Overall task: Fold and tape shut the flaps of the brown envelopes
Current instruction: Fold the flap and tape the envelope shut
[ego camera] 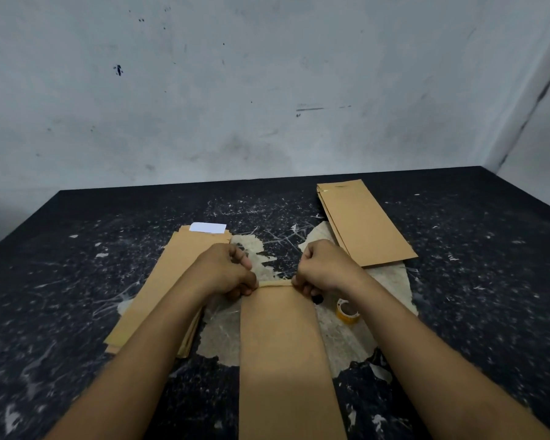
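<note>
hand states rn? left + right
Left hand: closed, pinching the left end of the envelope flap.
Right hand: closed, pinching the right end of the same flap.

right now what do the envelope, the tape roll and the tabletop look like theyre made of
Envelope: matte brown kraft paper, by the look; its far edge creases into a thin fold between both hands.
Tape roll: glossy yellowish plastic film, probably on a card core; it catches light.
Tabletop: a hard, dark, dull surface, material unclear; it is scratched white and its coating is torn away to pale patches.
</note>
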### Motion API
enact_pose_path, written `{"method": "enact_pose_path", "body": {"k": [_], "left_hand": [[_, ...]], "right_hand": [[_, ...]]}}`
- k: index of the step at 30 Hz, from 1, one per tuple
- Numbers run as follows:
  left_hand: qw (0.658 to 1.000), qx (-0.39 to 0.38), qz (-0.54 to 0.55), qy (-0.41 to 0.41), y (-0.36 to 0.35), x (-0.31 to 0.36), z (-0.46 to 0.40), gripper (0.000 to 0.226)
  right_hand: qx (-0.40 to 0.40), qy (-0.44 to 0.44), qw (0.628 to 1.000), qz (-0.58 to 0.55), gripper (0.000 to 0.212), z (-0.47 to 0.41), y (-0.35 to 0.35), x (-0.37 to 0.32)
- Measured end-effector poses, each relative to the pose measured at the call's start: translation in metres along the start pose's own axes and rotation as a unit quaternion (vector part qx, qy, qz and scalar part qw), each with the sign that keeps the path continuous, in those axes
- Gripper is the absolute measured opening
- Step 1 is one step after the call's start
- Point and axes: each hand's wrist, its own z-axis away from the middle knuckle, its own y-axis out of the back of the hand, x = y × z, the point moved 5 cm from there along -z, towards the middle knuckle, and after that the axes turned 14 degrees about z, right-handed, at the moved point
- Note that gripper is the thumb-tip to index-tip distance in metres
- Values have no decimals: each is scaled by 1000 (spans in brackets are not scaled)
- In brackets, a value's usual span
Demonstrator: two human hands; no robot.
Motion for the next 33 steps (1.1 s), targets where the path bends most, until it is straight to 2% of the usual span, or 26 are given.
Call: {"method": "enact_pose_path", "body": {"k": [11, 14, 18, 22, 25, 28, 30, 33], "left_hand": [[984, 47, -166, -51, -7, 7, 5, 14], [980, 59, -184, -53, 1, 6, 6, 16], [980, 57, -177, -66, 8, 1, 6, 18], [975, 51, -191, -96, 6, 1, 7, 14], [974, 37, -197, -107, 3, 1, 7, 9], [981, 17, -156, -115, 3, 2, 9, 7], [990, -12, -75, -120, 4, 3, 11, 7], [989, -48, 76, -114, -1, 7, 15, 11]], "right_hand": [[8, 28, 995, 99, 12, -5, -5, -5], [-1, 30, 992, 122, 24, -6, -1, 0], [-8, 38, 994, 99, 38, -8, 7, 11], [-14, 55, 996, 63, 20, -11, 8, 18], [-53, 108, 993, 18, 26, -5, 9, 17], [-67, 149, 987, 13, 21, 2, 6, 9], [-61, 157, 985, 26, 16, 4, 3, 5], [-35, 149, 988, -30, 27, 6, 0, 0]]}}
